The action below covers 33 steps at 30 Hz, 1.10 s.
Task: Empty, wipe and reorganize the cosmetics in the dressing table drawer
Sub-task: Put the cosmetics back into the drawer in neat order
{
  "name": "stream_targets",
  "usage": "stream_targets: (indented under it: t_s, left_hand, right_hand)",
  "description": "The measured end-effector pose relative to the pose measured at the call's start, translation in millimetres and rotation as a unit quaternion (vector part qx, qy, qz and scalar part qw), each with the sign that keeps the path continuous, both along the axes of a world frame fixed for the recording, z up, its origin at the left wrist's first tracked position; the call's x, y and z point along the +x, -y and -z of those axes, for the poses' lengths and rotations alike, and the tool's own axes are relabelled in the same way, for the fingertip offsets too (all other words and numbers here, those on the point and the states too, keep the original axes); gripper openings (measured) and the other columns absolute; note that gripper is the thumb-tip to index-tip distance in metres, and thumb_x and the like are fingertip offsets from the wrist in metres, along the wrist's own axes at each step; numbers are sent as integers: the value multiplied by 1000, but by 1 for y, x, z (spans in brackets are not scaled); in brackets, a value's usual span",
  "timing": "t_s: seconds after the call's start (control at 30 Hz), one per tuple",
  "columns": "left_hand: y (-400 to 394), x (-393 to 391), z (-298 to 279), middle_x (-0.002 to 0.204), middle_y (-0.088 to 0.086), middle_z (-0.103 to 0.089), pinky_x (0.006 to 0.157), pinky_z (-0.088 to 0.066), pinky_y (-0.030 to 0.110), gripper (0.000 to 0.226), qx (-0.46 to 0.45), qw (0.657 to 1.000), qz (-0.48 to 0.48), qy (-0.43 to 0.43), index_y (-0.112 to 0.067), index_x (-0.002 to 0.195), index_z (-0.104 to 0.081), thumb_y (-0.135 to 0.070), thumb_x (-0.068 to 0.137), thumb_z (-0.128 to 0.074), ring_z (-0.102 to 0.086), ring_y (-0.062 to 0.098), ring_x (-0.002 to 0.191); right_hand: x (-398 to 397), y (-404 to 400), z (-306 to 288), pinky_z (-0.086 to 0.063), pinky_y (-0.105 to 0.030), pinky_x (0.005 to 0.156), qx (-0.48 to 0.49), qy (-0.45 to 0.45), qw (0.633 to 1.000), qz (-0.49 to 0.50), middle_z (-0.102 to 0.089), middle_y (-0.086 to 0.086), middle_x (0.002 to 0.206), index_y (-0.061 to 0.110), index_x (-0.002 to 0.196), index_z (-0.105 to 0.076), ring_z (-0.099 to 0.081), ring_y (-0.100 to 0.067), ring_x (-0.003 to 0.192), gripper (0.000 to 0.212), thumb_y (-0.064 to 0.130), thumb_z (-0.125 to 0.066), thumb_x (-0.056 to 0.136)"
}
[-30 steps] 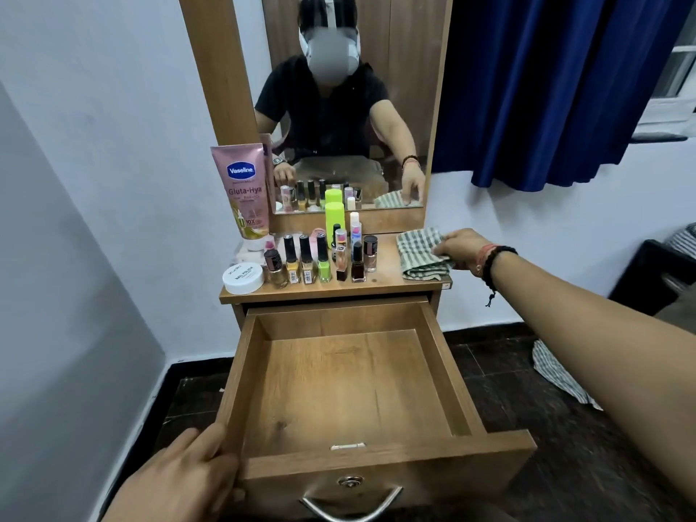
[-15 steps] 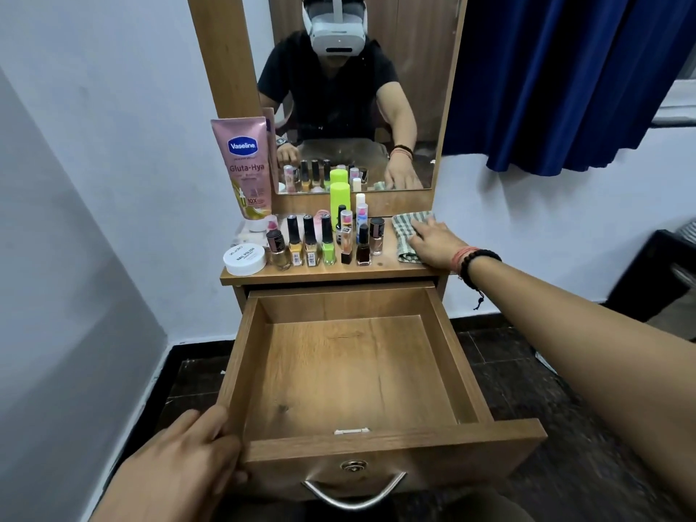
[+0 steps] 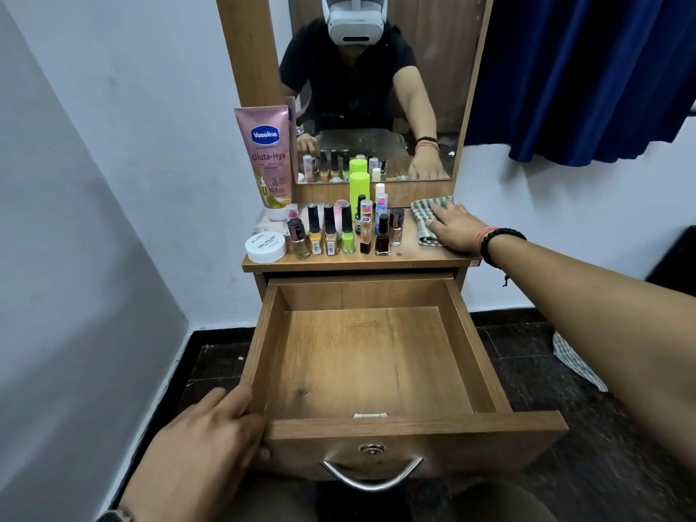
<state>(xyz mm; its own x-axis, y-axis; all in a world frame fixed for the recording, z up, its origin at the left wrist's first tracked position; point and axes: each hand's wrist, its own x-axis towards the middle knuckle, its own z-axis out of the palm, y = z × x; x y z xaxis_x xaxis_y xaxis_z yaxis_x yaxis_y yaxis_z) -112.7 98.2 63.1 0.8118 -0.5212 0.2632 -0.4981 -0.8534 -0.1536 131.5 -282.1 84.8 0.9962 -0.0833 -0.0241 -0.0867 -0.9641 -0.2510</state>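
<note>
One wooden drawer (image 3: 371, 365) stands pulled out toward the near side, its floor bare. Beyond it the dressing table top (image 3: 406, 254) carries the cosmetics: a pink lotion tube (image 3: 268, 158) at far left, a white jar (image 3: 265, 247) near the left edge, and a row of nail polish bottles (image 3: 339, 235) in the middle. At far right lies a checked cloth (image 3: 423, 222); the right hand (image 3: 454, 229) rests on it, arm outstretched, fingers flat, apparently pressing. The left hand (image 3: 211, 442) grips the drawer's near left corner, fingers curled over the edge.
</note>
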Motion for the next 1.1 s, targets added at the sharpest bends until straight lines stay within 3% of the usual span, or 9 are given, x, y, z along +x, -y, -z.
stream_targets:
  t_s: [0.23, 0.3, 0.47, 0.6, 0.73, 0.87, 0.97, 1.03, 1.1]
  left_hand:
    - [-8, 0, 8, 65, -12, -41, 49, 8, 13, 54, 11, 1000, 4, -21, -22, 47, -39, -38, 33, -88, -40, 6, 59]
    - [-9, -1, 7, 65, -14, -42, 48, 8, 14, 54, 15, 1000, 6, -24, -22, 47, -38, -38, 33, -88, -46, 8, 54]
    - [-7, -5, 0, 63, -13, -43, 46, -1, 12, 59, 2, 999, 20, -43, -24, 46, -32, -38, 36, -89, -49, 9, 53]
    - [-9, 0, -6, 77, -15, -42, 54, -28, 19, 47, 4, 997, 8, -83, -25, 59, -33, -55, 68, -68, -48, 5, 74]
    - [-2, 19, -37, 72, -16, -51, 56, -35, 17, 44, -104, 982, 20, -157, -26, 69, -47, -69, 77, -51, -49, 0, 69]
    - [13, 60, -78, 79, -11, -63, 71, -51, 30, 23, -218, 967, 28, -126, -25, 77, -56, -46, 85, -60, -61, 8, 77]
    - [22, 110, -115, 89, -13, -64, 63, -48, 20, 12, -352, 933, -1, -77, -23, 88, -59, -32, 85, -65, -61, 3, 79]
    - [28, 148, -138, 102, -9, -61, 61, -43, 16, 21, -428, 902, -43, -38, -23, 103, -57, -26, 85, -67, -60, 5, 83]
    - [34, 185, -155, 119, -1, -55, 72, -49, 24, 38, -442, 893, -81, -3, -19, 119, -52, -23, 84, -68, -58, 15, 98]
  right_hand:
    - [-71, -18, -13, -21, -46, 118, 136, 159, 978, 13, -27, -14, 156, 8, 148, -28, -22, -26, 144, 55, 38, -35, 102]
    - [-112, -32, -15, -20, -42, 119, 88, 174, 980, -43, -25, -9, 157, 12, 149, -29, -24, -23, 144, 54, 30, -43, 100]
    - [-215, -74, -3, -12, -27, 119, -5, 57, 968, -243, -24, 7, 158, 28, 150, -29, -25, -7, 143, 58, 41, -47, 97]
    - [-264, -94, 5, -6, -24, 118, -12, -26, 962, -271, -23, 14, 158, 35, 151, -22, -21, -1, 143, 63, 58, -38, 95]
    - [-286, -104, 10, -22, -27, 116, 12, -34, 969, -246, -30, 15, 155, 36, 150, -22, -28, -4, 140, 62, 59, -39, 94]
    - [-290, -107, 13, -26, -28, 114, 3, -49, 966, -254, -34, 17, 152, 37, 148, -23, -34, -4, 136, 61, 55, -43, 94]
    - [-289, -106, 18, -20, -30, 115, -13, -60, 962, -265, -26, 15, 156, 37, 150, -16, -28, -6, 139, 65, 54, -45, 94]
    - [-289, -106, 22, -14, -32, 117, -18, -73, 959, -273, -15, 17, 159, 40, 151, -9, -21, -5, 142, 71, 53, -47, 92]
    - [-288, -105, 25, -12, -32, 117, -19, -73, 957, -279, -8, 20, 159, 43, 150, -4, -17, -5, 144, 76, 53, -50, 91]
